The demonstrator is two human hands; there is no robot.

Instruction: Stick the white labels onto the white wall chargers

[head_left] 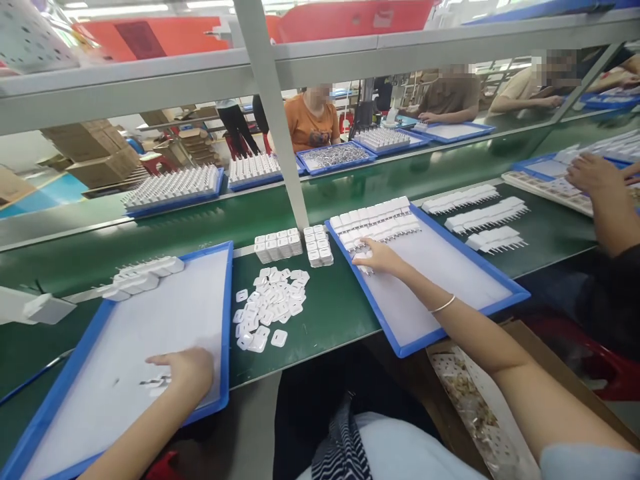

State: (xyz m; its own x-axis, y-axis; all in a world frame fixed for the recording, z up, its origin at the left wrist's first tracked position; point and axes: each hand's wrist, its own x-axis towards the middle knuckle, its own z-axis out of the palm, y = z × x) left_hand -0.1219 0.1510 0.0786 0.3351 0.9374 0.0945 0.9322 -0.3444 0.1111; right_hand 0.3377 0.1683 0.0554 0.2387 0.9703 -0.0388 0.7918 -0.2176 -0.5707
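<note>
While I am looking down from my head view, my right hand [384, 257] is reaching over the right blue-rimmed, white-lined tray [464, 250], its thumb and forefinger curving about a small white plastic piece [364, 269]; whether they are clamping it or only touching it, I cannot tell. That piece is lying below two rows of white plastic blocks with thin metal prongs [383, 230], whose prongs are all pointing my way, probably so the bodies can sit snugly side by side. My left hand [193, 373] is hovering or resting, blurred, over the left blue-rimmed tray [229, 320], thumb side spreading towards a white piece with dark metal parts [159, 383]; I cannot tell if it is gripping. Between the trays, flat white square covers [275, 300] are lying loose, seemingly within both hands' reach, while neat white stacks [278, 245] are standing behind them, likely for compactness.
</note>
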